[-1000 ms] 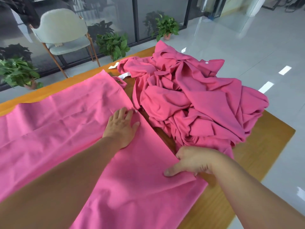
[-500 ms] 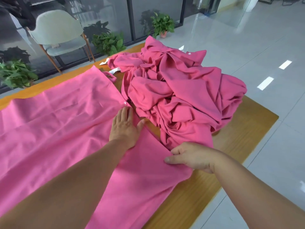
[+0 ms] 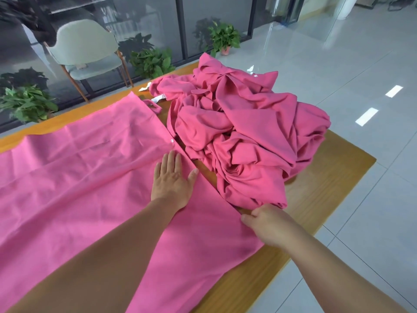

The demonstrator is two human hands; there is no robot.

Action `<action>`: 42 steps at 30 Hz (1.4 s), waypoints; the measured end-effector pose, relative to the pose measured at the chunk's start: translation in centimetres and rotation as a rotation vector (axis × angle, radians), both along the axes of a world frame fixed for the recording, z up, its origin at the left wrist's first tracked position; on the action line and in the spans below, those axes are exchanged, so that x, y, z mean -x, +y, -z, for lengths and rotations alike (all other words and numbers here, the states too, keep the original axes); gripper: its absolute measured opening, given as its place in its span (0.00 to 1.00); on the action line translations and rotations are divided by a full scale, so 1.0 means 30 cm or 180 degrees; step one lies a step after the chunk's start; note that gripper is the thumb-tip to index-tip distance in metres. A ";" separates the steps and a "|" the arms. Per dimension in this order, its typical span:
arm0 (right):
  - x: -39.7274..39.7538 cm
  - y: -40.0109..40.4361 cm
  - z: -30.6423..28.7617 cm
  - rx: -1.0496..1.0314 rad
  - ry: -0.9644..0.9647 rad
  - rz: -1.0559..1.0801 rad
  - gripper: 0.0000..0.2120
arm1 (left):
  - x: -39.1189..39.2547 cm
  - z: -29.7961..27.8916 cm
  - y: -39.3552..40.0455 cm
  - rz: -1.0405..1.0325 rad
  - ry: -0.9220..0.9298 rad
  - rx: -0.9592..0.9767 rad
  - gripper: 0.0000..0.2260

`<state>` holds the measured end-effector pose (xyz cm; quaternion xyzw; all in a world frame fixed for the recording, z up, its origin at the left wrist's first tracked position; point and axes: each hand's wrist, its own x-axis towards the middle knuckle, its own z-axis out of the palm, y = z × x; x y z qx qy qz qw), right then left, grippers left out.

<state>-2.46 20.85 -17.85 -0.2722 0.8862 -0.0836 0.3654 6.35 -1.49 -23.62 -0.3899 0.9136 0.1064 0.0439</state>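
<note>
Head view, sole camera. Flat pink cloth (image 3: 79,177) lies spread over the left and middle of the bench (image 3: 327,188), reaching from the far edge to the near edge and out of frame on the left. Surface is mostly smooth, with shallow creases. Its right edge runs diagonally from the far corner down towards the near side of the bench.

Left hand (image 3: 172,177) rests palm down on this cloth, close to the right edge. Fingers are straight and held together, thumb splayed out to the right. Fingertips lie just short of a small white snap (image 3: 172,141) set at the cloth's edge.

Right hand (image 3: 266,224) is at the same edge, nearer the camera. Fingers are curled and thumb and forefinger pinch the cloth's border. Knuckles sit just beside the lowest fold of the heap.

Heap of darker pink cloth (image 3: 248,136) is piled loosely on the right half of the bench, close beside the flat cloth, with a narrow strip of bare wood between them. White labels (image 3: 158,98) show at its far left side.

Beyond the bench: a pale green chair (image 3: 85,46), potted plants (image 3: 153,62) along a glass wall, and a glossy tiled floor (image 3: 338,64).
</note>
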 end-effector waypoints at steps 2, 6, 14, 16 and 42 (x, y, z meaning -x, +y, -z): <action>-0.019 0.012 0.018 -0.0025 0.0287 0.0039 0.17 | 0.006 0.010 -0.007 -0.0006 0.0008 0.0048 0.36; -0.085 0.014 0.016 -0.0114 0.0911 -0.0139 0.15 | 0.018 0.007 -0.013 0.0087 -0.0002 0.0006 0.37; -0.184 -0.060 -0.058 0.0039 0.2137 -0.0725 0.07 | -0.106 -0.097 0.016 0.0204 0.1000 -0.0128 0.27; -0.236 -0.116 -0.058 0.0433 0.2394 -0.0973 0.06 | -0.217 -0.110 0.056 0.0094 0.1438 0.0007 0.25; -0.962 -0.549 0.100 0.1373 0.1421 -0.2284 0.55 | -1.428 -0.033 0.036 -0.2039 0.0204 0.0240 0.52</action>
